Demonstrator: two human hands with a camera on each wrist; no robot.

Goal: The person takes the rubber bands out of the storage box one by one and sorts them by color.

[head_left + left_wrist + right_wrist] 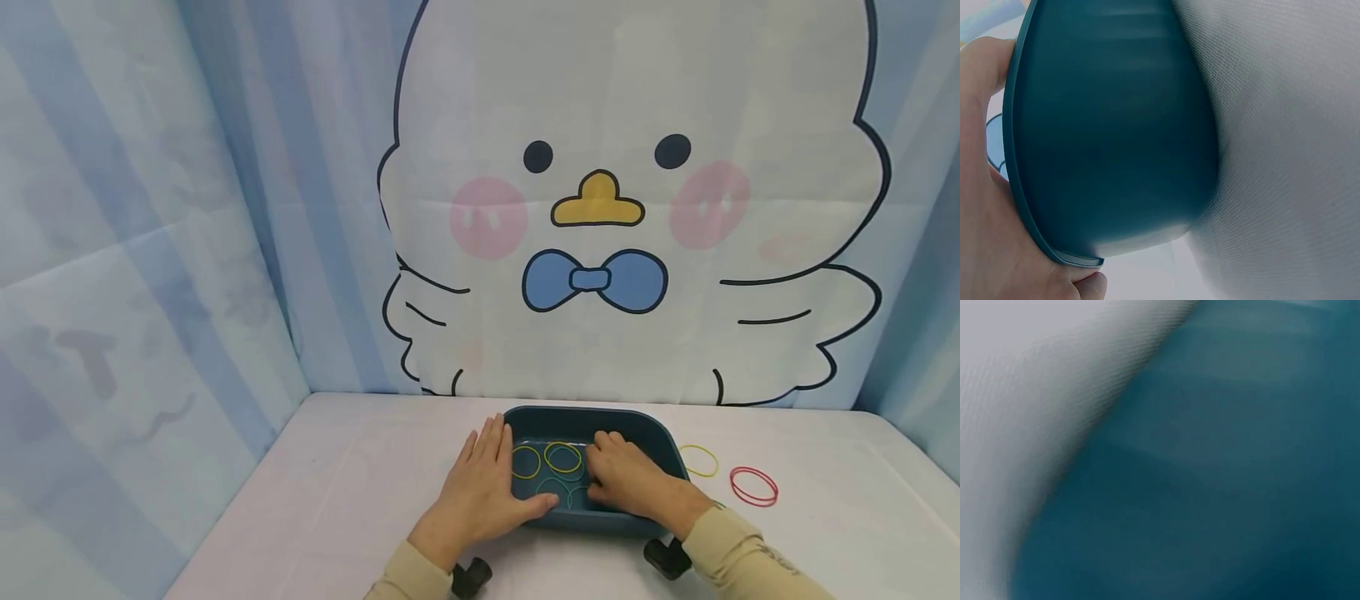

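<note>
A dark teal tray (592,522) stands on the table with rubber bands inside. My left hand (480,492) rests along its left rim, fingers straight and together, thumb reaching over the front rim. In the left wrist view, the tray's outer wall (1116,125) fills the middle, with part of the hand (991,231) against the rim. My right hand (626,479) reaches inside the right half, knuckles up, fingers bent down. Its fingertips are hidden, and I cannot tell whether they pinch a band. Yellow bands (540,462) and green bands (553,478) lie left of it.
Right of the tray, a yellow rubber band (717,461) and red rubber bands (753,499) lie on the white-covered table (360,467). Behind the table hangs a curtain (600,358) printed with a cartoon bird. Black devices (667,558) sit under both wrists.
</note>
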